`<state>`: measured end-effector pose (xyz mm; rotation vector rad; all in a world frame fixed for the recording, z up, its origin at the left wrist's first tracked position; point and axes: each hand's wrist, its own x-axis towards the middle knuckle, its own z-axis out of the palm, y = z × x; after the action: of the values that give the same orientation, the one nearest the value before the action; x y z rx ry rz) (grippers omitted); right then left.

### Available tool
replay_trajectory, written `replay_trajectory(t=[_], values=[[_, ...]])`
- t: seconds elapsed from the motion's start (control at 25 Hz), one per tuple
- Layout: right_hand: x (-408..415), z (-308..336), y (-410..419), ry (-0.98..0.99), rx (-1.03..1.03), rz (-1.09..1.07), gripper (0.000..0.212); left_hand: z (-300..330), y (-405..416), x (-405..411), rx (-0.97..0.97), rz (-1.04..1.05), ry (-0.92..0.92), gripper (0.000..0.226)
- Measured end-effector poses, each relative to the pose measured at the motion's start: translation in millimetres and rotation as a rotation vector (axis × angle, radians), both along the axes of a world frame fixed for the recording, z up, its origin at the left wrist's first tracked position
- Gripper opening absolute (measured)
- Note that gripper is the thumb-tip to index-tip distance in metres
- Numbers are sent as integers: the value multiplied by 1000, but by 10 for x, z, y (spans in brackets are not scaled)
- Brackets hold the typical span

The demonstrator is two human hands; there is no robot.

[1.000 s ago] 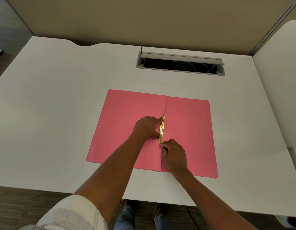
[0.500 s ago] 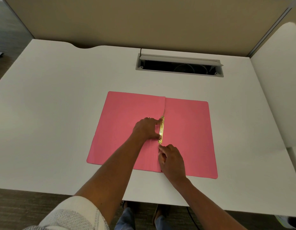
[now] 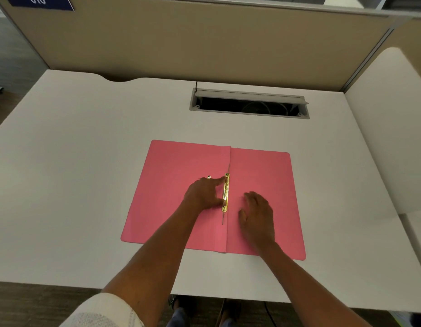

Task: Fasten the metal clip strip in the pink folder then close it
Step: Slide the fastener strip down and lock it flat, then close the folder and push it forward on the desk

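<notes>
A flat pink card folder (image 3: 181, 185) lies open at the centre of the frame on a white rectangular desk (image 3: 86, 149). Along its middle fold sits a narrow gold metal clip strip (image 3: 226, 193), running up and down the frame, with thin prongs showing above and below it. The left hand (image 3: 203, 193) rests on the left flap, its fingertips (image 3: 222, 179) pressed against the strip's left edge, gripping nothing. The right hand (image 3: 257, 214) is spread flat, blurred, over the right flap, just beside the strip and apart from it, holding nothing. In the upper centre of the frame is a grey cable slot (image 3: 249, 103), backed by a beige partition (image 3: 204, 38)
</notes>
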<state>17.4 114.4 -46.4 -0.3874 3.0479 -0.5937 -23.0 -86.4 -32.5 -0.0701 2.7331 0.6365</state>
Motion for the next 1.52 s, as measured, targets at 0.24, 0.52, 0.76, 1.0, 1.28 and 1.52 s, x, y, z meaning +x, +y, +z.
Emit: replay_trajectory(t=[0.24,0.52,0.76,1.0,1.28,1.52], values=[[-495,-261,264,-116,203,-16,82,13,18,44,48,28,0,83],[-468,-340,278,-52,227,-28,81,-6,-17,143,255,131,113,49],[-459,-329,269,-45,226,-17,81,-22,-616,334,161,523,292,29],[-482,-321,242,-58,233,-30,81,57,-1007,487,-162,687,171,41],[-487,-314,213,-64,236,-34,81,120,-1053,497,-212,853,58,48],[-492,-303,210,-70,250,-36,80,182,-1339,459,40,1038,26,57]])
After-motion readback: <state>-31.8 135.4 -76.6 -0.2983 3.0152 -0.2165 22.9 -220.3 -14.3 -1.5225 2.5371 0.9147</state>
